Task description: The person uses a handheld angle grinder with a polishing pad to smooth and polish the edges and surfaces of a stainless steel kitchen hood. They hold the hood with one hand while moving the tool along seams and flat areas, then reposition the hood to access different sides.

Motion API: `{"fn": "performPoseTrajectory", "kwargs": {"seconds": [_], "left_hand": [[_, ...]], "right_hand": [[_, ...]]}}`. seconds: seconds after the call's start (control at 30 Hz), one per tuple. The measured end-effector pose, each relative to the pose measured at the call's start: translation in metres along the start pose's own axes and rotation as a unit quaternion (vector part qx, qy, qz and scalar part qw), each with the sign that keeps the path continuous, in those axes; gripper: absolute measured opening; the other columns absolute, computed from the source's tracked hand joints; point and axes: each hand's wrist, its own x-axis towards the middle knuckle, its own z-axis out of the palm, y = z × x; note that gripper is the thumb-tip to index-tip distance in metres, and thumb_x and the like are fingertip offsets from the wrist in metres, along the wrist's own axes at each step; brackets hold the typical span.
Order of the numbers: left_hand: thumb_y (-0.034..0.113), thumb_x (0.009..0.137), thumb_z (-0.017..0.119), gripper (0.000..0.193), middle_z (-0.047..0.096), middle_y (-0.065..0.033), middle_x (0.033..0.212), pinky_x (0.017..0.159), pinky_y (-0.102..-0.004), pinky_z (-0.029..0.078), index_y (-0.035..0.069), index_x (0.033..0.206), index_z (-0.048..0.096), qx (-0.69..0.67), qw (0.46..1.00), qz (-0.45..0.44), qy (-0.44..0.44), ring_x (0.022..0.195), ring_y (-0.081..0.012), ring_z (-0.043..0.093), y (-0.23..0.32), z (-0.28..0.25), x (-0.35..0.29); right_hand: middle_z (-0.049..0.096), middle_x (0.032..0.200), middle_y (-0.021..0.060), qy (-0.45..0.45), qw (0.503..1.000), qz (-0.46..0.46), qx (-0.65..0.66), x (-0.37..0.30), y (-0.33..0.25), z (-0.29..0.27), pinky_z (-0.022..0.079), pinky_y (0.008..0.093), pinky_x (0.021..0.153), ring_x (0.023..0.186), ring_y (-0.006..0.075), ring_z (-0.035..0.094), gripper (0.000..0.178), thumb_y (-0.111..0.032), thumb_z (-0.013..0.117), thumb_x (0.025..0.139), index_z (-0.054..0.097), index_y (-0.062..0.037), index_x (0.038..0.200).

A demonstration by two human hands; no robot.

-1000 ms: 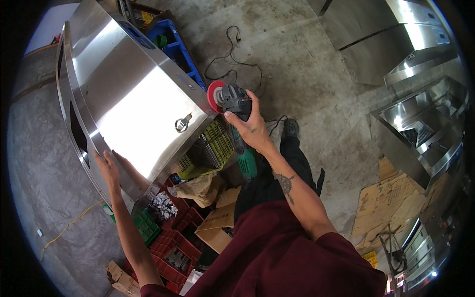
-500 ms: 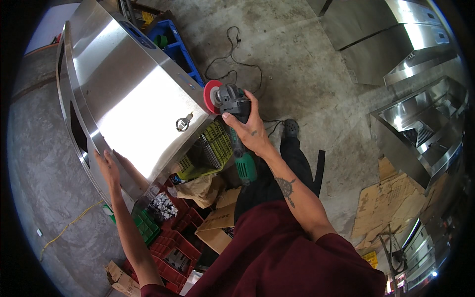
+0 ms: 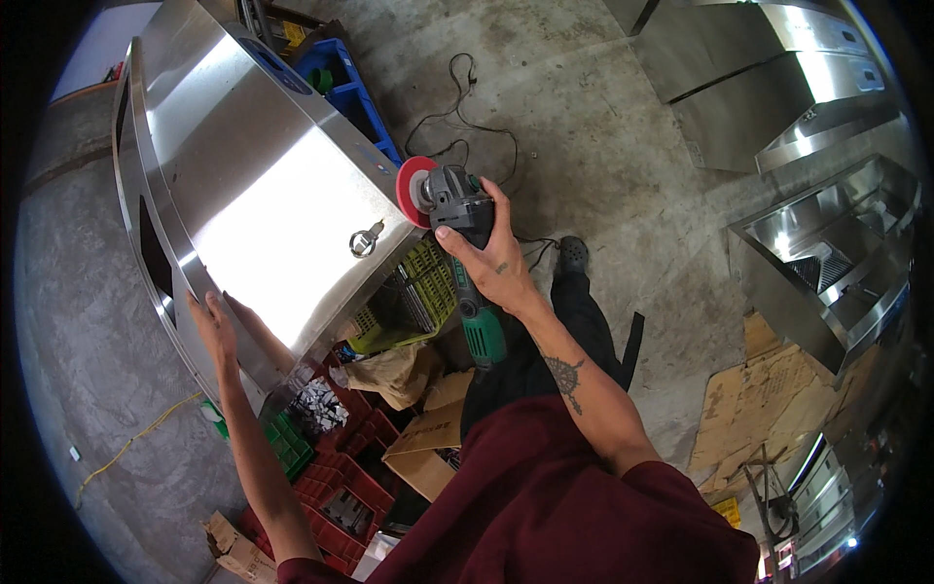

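My right hand (image 3: 494,255) is closed around the dark head of a black and green angle grinder (image 3: 463,209). The grinder's red disc (image 3: 415,191) sits at the right edge of a shiny stainless steel hood (image 3: 263,195); whether it touches the metal I cannot tell. The grinder's green rear end hangs down toward my body. My left hand (image 3: 214,329) lies against the hood's lower left rim, its fingers stretched out along the steel. A small metal ring-shaped piece (image 3: 366,239) rests on the hood's bright face.
Below the hood are a yellow-green crate (image 3: 420,292), red crates (image 3: 336,487) with metal parts, and an open cardboard box (image 3: 423,457). A blue bin (image 3: 355,102) stands behind it. A black cord (image 3: 457,117) loops on the concrete floor. More steel hoods (image 3: 827,263) stand at right.
The grinder and its disc have shifted very slightly left along the hood's right edge. My left hand stays in nearly the same place on the rim.
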Motion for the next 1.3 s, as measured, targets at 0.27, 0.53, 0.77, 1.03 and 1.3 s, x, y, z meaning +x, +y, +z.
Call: {"fn": "performPoseTrajectory", "kwargs": {"seconds": [0.27, 0.53, 0.77, 1.03, 1.3], "left_hand": [[0.050, 0.121, 0.046, 0.080, 0.022, -0.0266, 0.184, 0.137, -0.0501, 0.028, 0.001, 0.179, 0.018, -0.051, 0.998, -0.022, -0.033, 0.169, -0.0418, 0.030, -0.001, 0.006, 0.001], [0.045, 0.121, 0.047, 0.078, 0.031, -0.0311, 0.179, 0.134, -0.0502, 0.034, -0.004, 0.176, 0.022, 0.020, 1.000, 0.016, -0.005, 0.165, -0.0436, 0.036, -0.006, 0.012, -0.002], [0.047, 0.121, 0.047, 0.080, 0.027, -0.0270, 0.182, 0.136, -0.0469, 0.029, -0.003, 0.177, 0.020, -0.036, 0.999, 0.010, -0.011, 0.168, -0.0403, 0.033, -0.014, 0.018, 0.001], [0.042, 0.121, 0.049, 0.077, 0.032, -0.0305, 0.179, 0.132, -0.0484, 0.036, -0.005, 0.175, 0.023, 0.002, 0.999, 0.040, -0.011, 0.162, -0.0425, 0.041, -0.012, 0.014, -0.006], [0.046, 0.121, 0.047, 0.078, 0.030, -0.0304, 0.180, 0.134, -0.0489, 0.034, -0.006, 0.175, 0.024, -0.004, 0.999, 0.037, -0.019, 0.165, -0.0432, 0.036, -0.011, 0.009, -0.007]], "right_hand": [[0.071, 0.136, 0.0295, 0.026, 0.999, 0.038, 0.010, 0.012, 0.031, -0.017, 0.056, 0.0438, 0.107, 0.122, 0.0327, 0.075, 0.097, -0.045, 0.080, 0.104, 0.023, -0.0040, 0.171], [0.067, 0.141, 0.0246, 0.071, 0.991, 0.109, -0.031, 0.030, 0.084, -0.035, 0.057, 0.0408, 0.102, 0.121, 0.0295, 0.073, 0.103, -0.052, 0.083, 0.100, 0.024, -0.0082, 0.172], [0.063, 0.138, 0.0203, 0.068, 0.984, 0.138, 0.088, 0.028, 0.081, -0.057, 0.061, 0.0377, 0.084, 0.107, 0.0255, 0.072, 0.107, -0.050, 0.087, 0.097, 0.023, -0.0106, 0.173], [0.061, 0.152, 0.0262, 0.046, 0.991, 0.110, 0.058, 0.023, 0.067, -0.051, 0.050, 0.0433, 0.115, 0.139, 0.0340, 0.063, 0.110, -0.057, 0.085, 0.097, 0.023, -0.0061, 0.172], [0.060, 0.153, 0.0295, 0.038, 0.992, 0.117, 0.017, 0.023, 0.054, -0.043, 0.049, 0.0452, 0.116, 0.139, 0.0371, 0.064, 0.110, -0.057, 0.084, 0.097, 0.024, -0.0053, 0.173]]}}
